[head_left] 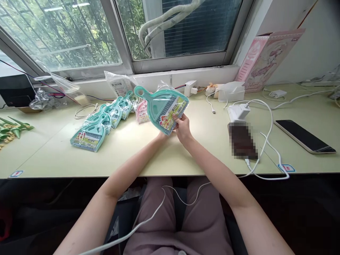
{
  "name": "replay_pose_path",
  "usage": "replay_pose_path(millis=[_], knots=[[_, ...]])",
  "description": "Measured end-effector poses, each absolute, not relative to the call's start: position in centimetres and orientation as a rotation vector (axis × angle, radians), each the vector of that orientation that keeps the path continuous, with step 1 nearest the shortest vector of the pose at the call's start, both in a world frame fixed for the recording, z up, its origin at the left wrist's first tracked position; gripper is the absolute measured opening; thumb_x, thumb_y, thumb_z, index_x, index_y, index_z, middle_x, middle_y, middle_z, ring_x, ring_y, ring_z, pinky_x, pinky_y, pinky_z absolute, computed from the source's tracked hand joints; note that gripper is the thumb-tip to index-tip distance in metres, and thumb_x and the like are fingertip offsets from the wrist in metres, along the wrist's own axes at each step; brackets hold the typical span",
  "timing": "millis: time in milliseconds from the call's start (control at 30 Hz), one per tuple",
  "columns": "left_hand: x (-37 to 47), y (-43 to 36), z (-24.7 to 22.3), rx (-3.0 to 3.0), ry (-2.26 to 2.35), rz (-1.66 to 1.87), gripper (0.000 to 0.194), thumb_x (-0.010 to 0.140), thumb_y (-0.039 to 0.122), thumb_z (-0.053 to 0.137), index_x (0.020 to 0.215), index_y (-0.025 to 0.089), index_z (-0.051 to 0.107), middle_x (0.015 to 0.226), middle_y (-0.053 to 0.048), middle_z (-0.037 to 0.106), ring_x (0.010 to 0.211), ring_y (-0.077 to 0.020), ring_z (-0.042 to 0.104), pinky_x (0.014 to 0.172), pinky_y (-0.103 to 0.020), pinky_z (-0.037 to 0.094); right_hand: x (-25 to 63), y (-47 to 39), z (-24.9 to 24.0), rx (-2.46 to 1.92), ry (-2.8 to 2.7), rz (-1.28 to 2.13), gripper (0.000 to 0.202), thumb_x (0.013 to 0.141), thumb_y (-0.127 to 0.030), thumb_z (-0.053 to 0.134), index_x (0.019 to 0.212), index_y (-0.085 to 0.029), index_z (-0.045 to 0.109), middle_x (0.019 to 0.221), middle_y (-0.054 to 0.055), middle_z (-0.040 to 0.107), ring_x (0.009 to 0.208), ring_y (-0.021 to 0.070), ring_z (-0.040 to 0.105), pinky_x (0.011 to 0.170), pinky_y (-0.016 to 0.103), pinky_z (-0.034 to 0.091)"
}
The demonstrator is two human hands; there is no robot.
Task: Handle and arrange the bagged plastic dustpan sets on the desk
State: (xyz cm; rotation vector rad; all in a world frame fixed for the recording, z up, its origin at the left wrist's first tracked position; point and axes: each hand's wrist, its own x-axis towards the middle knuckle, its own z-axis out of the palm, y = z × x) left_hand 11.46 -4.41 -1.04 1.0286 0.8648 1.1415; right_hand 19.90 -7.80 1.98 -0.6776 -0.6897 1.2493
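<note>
one film-wrapped mint dustpan-and-brush set [165,107] | right hand [183,128] clamped on its wide edge | left hand [168,136] mostly hidden, grip can't be told | firm, even pinch likely prevents slipping

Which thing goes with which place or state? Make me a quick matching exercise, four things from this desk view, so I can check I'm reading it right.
Things
1. Right hand
2. Tall printed box
3. Pink wrapped pack
4. Group of wrapped turquoise packs

Places and states
A. Partly hidden behind the raised pack
B. Standing at the back right of the desk
C. Lying close together, left of the raised pack
D. Gripping the raised turquoise dustpan pack by its label side

Right pairs: 1-D; 2-B; 3-A; 4-C
</note>
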Motion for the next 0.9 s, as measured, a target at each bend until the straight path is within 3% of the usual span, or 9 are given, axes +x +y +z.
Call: replay_pose_path(millis=[100,167,300,400,467,567,700,900], knots=[[11.5,-5.1,-1.0,1.450,0.959,1.195,0.023,0.086,0.028,0.054,0.099,0.015,0.068,0.101,-0.010,0.069,0.093,-0.0231,0.064,0.080,-0.037,0.056,21.7,-6.7,1.9,-0.686,-0.646,1.140,0.031,0.075,-0.028,0.070,0.105,-0.022,0.062,0.095,0.002,0.072,0.087,0.0172,0.070,0.074,0.030,0.061],[11.4,-5.9,-0.8,1.777,0.966,1.089,0.023,0.085,0.034,0.055,0.087,0.015,0.067,0.092,-0.010,0.070,0.078,-0.0184,0.063,0.075,-0.033,0.054,22.9,-5.9,1.9,-0.709,-0.610,1.043,0.032,0.077,-0.028,0.067,0.108,-0.023,0.063,0.096,0.002,0.072,0.087,0.0152,0.070,0.079,0.028,0.060],[11.4,-7.3,0.0,2.003,0.901,0.875,0.037,0.089,0.046,0.048,0.100,0.016,0.066,0.095,-0.006,0.071,0.070,-0.0137,0.060,0.071,-0.027,0.050,24.7,-4.9,1.7,-0.754,-0.499,0.912,0.033,0.080,-0.026,0.061,0.113,-0.024,0.062,0.100,0.002,0.072,0.091,0.0134,0.069,0.088,0.028,0.057],[11.4,-7.7,0.6,2.038,0.991,0.861,0.048,0.094,0.054,0.039,0.093,0.017,0.069,0.076,-0.003,0.068,0.063,-0.0125,0.057,0.069,-0.025,0.046,25.0,-4.7,1.4,-0.749,-0.431,0.907,0.035,0.079,-0.023,0.060,0.114,-0.023,0.062,0.102,0.002,0.072,0.093,0.0133,0.069,0.092,0.029,0.056],[11.3,-7.6,0.7,2.056,1.081,0.881,0.050,0.092,0.057,0.042,0.084,0.016,0.070,0.063,-0.001,0.062,0.059,-0.0127,0.055,0.065,-0.025,0.043,24.8,-4.7,1.2,-0.754,-0.427,0.914,0.035,0.079,-0.023,0.060,0.114,-0.022,0.062,0.104,0.003,0.072,0.094,0.0138,0.069,0.093,0.030,0.056],[11.1,-7.3,0.6,2.082,1.166,0.831,0.041,0.089,0.049,0.051,0.078,0.016,0.072,0.054,0.000,0.057,0.056,-0.0129,0.053,0.060,-0.024,0.039,24.2,-4.8,0.9,-0.765,-0.434,0.919,0.035,0.078,-0.024,0.062,0.113,-0.022,0.063,0.106,0.004,0.072,0.097,0.0149,0.069,0.092,0.030,0.056],[11.2,-7.2,0.3,2.101,1.110,0.749,0.036,0.090,0.036,0.046,0.079,0.016,0.075,0.054,0.001,0.058,0.055,-0.0125,0.054,0.064,-0.024,0.042,23.9,-4.6,0.5,-0.780,-0.447,0.888,0.035,0.076,-0.027,0.062,0.110,-0.022,0.063,0.105,0.004,0.072,0.095,0.0149,0.069,0.089,0.029,0.057],[11.6,-7.9,0.6,2.158,1.004,0.686,0.035,0.090,0.037,0.047,0.087,0.017,0.076,0.054,0.001,0.060,0.057,-0.0138,0.057,0.067,-0.025,0.043,24.5,-4.2,0.1,-0.802,-0.402,0.885,0.037,0.074,-0.030,0.063,0.111,-0.025,0.063,0.099,0.002,0.073,0.089,0.0136,0.069,0.088,0.029,0.057]])
